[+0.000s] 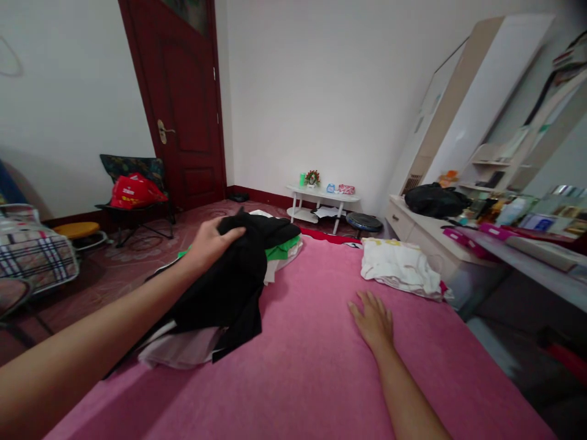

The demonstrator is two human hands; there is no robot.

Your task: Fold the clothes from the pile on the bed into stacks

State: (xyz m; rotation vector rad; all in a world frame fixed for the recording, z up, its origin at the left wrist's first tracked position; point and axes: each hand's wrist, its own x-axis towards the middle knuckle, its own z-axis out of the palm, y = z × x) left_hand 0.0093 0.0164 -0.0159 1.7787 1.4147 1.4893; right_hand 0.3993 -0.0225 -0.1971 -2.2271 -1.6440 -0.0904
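My left hand point(208, 242) grips a black garment point(233, 278) at the top of a heap of clothes on the left side of a pink bed cover point(312, 366). Under the black cloth lie a green piece point(280, 249) and pale pink and white pieces point(183, 349). My right hand point(373, 319) rests flat on the pink cover with its fingers stretched out, holding nothing. A folded white garment with yellow print point(398, 266) lies beyond the right hand near the bed's right edge.
A dark red door point(183, 104) stands behind the bed. A folding chair holds a red bag point(135, 190) at the left, near a plaid bag point(34, 250). A small white table point(321, 198) and a round stool point(363, 222) sit by the wall. A cluttered dresser point(458, 238) runs along the right.
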